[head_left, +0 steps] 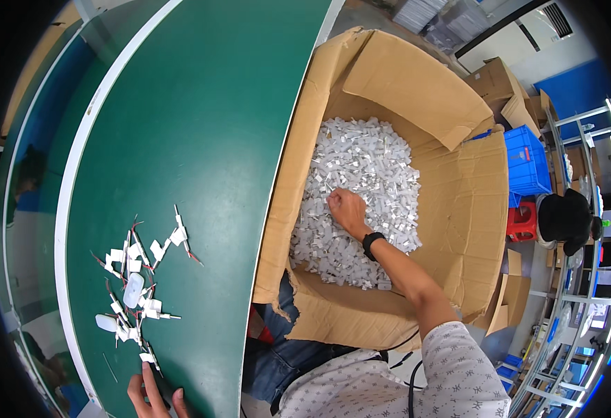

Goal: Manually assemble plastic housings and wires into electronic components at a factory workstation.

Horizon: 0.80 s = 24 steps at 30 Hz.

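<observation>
Green surface (201,118): spans the left of the scene, with a pale rim along its left side.
Wired pieces (135,266): a loose cluster on the near left of the surface, white flat tabs with thin red and dark leads, some overlapping; probably light, with stiff bodies and soft, easily snagged leads, so best held by the white body.
Rounded pale pieces (133,290): two among that cluster, smooth and perhaps slippery; the side edges look the surest hold.
Left hand (153,397): at the near edge, fingers apart, the index tip at the nearest wired piece, thumb away to the right; nothing seems gripped.
Cardboard box (458,216): right of the surface, flaps folded outward, walls creased and likely yielding.
White parts heap (371,157): inside the box, many small pieces, each likely light and stiff, easiest pinched singly across the flat sides.
Right hand (348,210): over the heap's middle, fingers curled inward; cannot tell whether they hold a part.
Black wristband (373,245): on the right wrist.
Blue crate (526,160): farther right, beyond the box, with a red stool (522,221) on its near side.
</observation>
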Tool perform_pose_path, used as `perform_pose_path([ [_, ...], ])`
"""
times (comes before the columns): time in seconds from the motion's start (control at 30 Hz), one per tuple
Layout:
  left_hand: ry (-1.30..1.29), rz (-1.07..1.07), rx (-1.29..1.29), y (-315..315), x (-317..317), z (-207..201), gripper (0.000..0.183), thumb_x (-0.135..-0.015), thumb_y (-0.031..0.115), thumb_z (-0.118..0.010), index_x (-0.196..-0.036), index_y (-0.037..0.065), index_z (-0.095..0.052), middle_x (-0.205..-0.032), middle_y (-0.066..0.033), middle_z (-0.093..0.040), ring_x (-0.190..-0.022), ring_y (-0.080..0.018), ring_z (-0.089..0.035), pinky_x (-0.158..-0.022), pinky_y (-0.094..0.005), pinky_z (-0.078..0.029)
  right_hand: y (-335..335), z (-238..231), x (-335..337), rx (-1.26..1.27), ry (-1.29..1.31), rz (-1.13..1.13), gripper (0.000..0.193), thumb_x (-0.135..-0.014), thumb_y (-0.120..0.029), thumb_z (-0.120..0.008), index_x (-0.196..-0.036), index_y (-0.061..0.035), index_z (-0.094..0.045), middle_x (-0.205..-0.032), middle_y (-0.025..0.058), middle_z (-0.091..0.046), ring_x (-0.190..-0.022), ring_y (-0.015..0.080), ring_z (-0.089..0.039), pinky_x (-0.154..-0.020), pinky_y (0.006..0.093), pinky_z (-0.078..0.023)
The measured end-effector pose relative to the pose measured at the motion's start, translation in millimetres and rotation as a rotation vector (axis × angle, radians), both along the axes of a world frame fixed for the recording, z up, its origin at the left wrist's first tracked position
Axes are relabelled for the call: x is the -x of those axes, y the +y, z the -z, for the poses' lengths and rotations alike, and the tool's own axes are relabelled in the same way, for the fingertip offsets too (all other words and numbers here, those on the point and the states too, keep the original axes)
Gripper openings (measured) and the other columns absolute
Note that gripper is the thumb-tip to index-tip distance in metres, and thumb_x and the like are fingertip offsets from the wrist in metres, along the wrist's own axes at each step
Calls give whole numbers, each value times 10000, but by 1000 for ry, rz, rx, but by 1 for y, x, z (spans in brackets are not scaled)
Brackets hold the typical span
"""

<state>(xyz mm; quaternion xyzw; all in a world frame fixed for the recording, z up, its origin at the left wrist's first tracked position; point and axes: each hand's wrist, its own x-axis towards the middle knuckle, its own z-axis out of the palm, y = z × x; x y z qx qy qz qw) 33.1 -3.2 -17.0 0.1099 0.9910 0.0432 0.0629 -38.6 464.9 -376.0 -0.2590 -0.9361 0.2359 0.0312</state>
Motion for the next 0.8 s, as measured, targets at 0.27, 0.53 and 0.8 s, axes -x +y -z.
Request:
perform_pose_path([
  [0.27, 0, -4, -6, 1, 1, 0, 495, -957, 215, -707, -1409, 61, -576, -1265, -233, -580, -1034, -374, -642, -785, -409, -559, -2, 9, 12, -84, -13, -166, 200, -799, -224, -788, -911, -75, -716, -941, 127, -681, -785, 344, -682, -688, 453, -534],
  [0.53, -19, -29, -14, 1, 1, 0, 494, -963, 227, -701, -1410, 62, -573, -1248, -236, -576, -1000, -380, -640, -756, -419, -550, -12, 4, 14, -125, -43, -152, 199, -789, -185, -762, -915, -49, -691, -957, 170, -669, -807, 375, -674, -695, 473, -531],
  [0.8, 5, -9, 1, -1, 0, 3, 503, -967, 239, -695, -1421, 66, -563, -1260, -235, -574, -995, -373, -646, -743, -416, -553, -13, -6, 14, -52, 42, -98, 143, -785, -150, -678, -887, -49, -685, -973, 167, -689, -796, 383, -674, -704, 477, -538],
])
